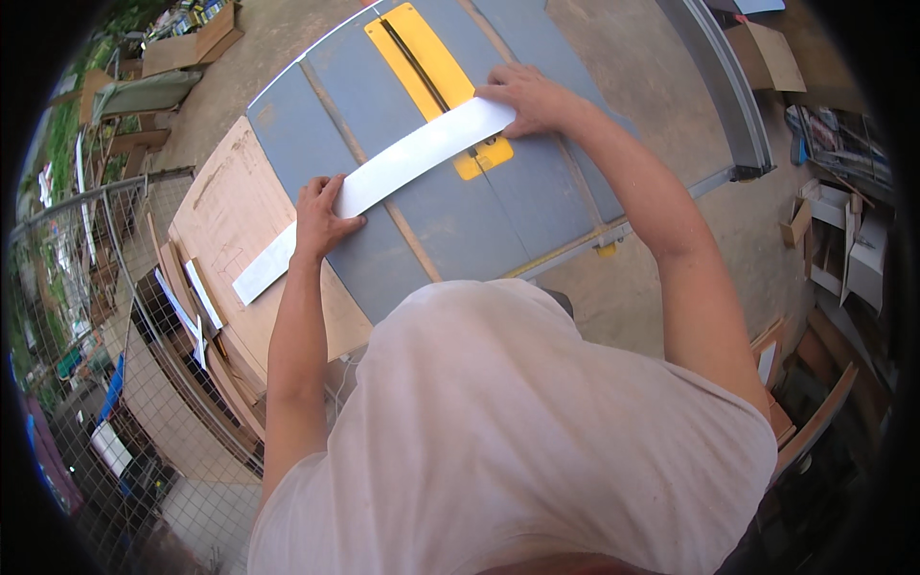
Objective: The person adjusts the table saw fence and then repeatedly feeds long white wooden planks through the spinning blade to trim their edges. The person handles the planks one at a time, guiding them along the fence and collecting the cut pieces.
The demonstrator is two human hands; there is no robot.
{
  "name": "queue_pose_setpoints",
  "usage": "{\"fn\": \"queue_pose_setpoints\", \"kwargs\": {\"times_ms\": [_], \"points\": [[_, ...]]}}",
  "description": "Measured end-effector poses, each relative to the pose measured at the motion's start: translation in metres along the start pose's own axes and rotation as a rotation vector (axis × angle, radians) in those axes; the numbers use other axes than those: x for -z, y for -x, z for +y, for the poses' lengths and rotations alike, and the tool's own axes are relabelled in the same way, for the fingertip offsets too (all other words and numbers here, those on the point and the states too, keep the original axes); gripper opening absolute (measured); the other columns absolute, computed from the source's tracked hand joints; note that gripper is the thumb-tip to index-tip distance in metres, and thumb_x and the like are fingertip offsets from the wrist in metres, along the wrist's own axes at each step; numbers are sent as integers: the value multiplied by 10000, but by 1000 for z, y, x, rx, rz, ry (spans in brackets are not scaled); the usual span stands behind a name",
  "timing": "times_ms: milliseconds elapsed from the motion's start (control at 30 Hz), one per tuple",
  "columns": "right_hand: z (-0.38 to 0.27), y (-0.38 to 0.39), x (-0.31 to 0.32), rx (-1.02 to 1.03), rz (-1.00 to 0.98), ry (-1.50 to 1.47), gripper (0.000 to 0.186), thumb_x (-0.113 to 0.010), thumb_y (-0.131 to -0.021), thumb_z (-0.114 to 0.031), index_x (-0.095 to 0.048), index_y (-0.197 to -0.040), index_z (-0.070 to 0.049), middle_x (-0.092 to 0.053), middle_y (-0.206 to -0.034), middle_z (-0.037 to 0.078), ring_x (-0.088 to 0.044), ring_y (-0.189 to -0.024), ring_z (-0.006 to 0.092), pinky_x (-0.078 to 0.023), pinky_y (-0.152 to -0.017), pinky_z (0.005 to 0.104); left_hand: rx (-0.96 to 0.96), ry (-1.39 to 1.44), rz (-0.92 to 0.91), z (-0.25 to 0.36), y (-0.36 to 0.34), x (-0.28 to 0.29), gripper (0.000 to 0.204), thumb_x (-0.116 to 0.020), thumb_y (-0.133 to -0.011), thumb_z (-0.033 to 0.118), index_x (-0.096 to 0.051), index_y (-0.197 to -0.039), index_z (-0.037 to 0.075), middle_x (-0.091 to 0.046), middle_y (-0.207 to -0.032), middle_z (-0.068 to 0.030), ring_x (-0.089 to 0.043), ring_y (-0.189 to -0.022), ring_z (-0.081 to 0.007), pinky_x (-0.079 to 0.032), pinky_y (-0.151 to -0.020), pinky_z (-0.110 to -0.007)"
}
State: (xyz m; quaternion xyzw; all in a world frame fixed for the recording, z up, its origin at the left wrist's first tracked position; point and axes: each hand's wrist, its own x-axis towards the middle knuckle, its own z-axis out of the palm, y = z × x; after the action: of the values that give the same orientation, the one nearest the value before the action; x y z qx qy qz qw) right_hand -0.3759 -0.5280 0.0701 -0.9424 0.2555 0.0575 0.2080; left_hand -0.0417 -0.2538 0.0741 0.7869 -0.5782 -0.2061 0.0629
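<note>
A long white board strip (412,163) lies slantwise across the grey top of a table saw (460,225). My left hand (323,218) is closed over the strip left of its middle, thumb on the near side and fingers at the far edge. At the strip's right end, my right hand (527,99) grips it with thumb and fingers on either edge. The strip crosses the yellow throat plate (407,53), hiding part of its dark slot. Whether a blade stands up in the slot I cannot tell.
A plywood sheet (235,206) adjoins the saw top on the left, under the strip's left end. A metal rail (724,86) runs along the right. Offcuts (196,292) stand by a wire mesh fence (144,355) at the left; more wood pieces (815,417) lie right.
</note>
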Motion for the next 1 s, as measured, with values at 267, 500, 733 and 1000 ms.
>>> {"fn": "queue_pose_setpoints", "kwargs": {"times_ms": [267, 500, 733, 1000], "points": [[-2, -1, 2, -28, -21, 3, 722, -853, -782, -316, -607, -1448, -186, -561, -1401, 94, -486, -1352, 276, -363, -1190, 413, -17, -23, 0, -2, -4, 1, 843, -906, -637, 285, -630, -1416, 115, -574, -1353, -135, -512, -1270, -339, -454, -1120, -442], [-7, -2, 7, -70, -30, -12, 716, -863, -773, -233, -601, -1439, -215, -551, -1423, 77, -478, -1357, 297, -407, -1188, 444, -13, -23, -6, -5, -7, 2, 856, -914, -629, 288, -630, -1418, 119, -575, -1347, -129, -517, -1250, -339, -453, -1117, -441], [-5, -5, 8, -81, -44, 1, 756, -873, -772, -314, -591, -1467, -214, -546, -1432, 76, -475, -1364, 284, -393, -1187, 424, -4, -29, -13, -3, -9, 4, 856, -919, -626, 286, -632, -1414, 113, -575, -1343, -132, -518, -1245, -341, -455, -1115, -438], [3, -12, 2, -28, -5, -20, 709, -857, -779, -234, -601, -1438, -205, -549, -1424, 100, -483, -1350, 322, -410, -1171, 441, -27, -24, 21, -8, -11, 3, 853, -915, -627, 280, -631, -1414, 115, -580, -1342, -138, -521, -1249, -347, -454, -1118, -438]]}}
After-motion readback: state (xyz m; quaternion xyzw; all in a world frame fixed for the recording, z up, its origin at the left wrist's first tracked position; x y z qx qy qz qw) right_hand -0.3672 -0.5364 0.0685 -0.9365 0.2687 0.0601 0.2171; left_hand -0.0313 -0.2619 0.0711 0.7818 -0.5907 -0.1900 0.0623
